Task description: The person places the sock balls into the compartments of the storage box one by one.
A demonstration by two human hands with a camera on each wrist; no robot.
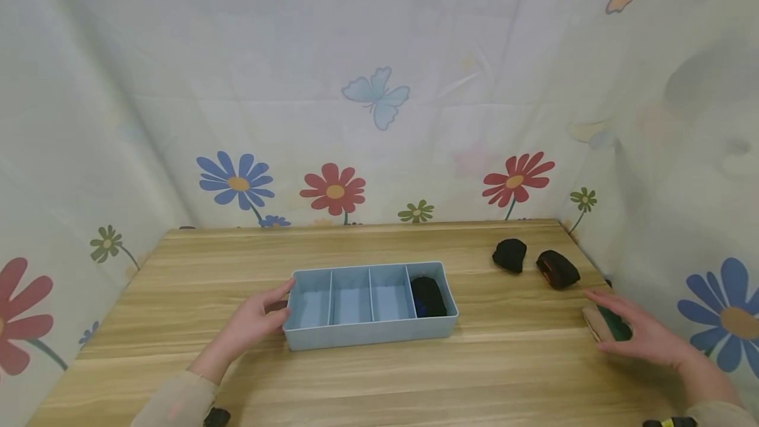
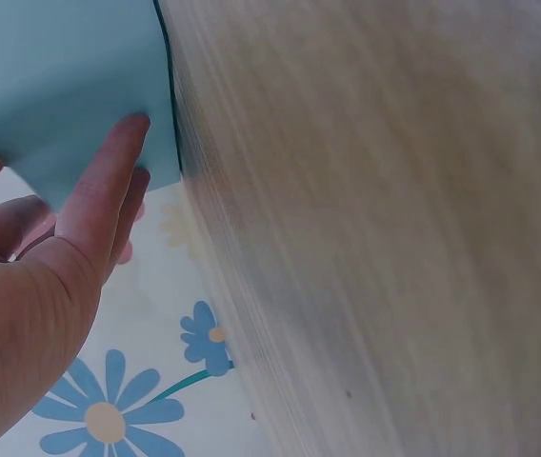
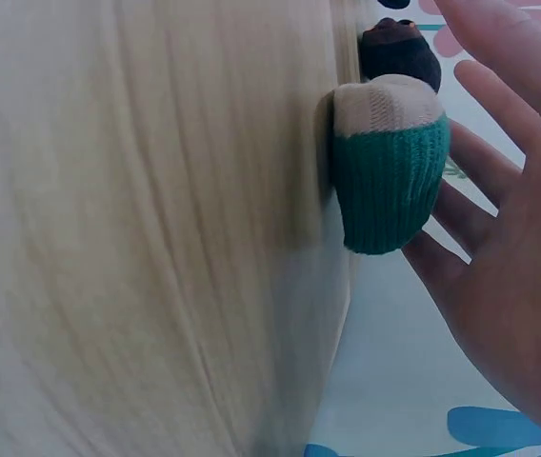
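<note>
A blue box point(image 1: 372, 333) with several compartments in a row sits mid-table, and a rolled black sock point(image 1: 428, 296) fills its rightmost compartment. My left hand point(image 1: 255, 320) rests against the box's left end; in the left wrist view its extended fingers touch the end wall. At the table's right side, my right hand point(image 1: 649, 335) spreads around a rolled sock point(image 3: 391, 186), green ribbed knit with a beige part. Its fingers are not closed on it; the right wrist view shows them along the sock's far side, and whether they touch it I cannot tell.
Two dark rolled bundles, one all black point(image 1: 510, 256) and one black with a reddish edge point(image 1: 557, 269), lie at the back right of the wooden table point(image 1: 379, 381). A flower-patterned curtain point(image 1: 415, 150) hangs behind and along both sides.
</note>
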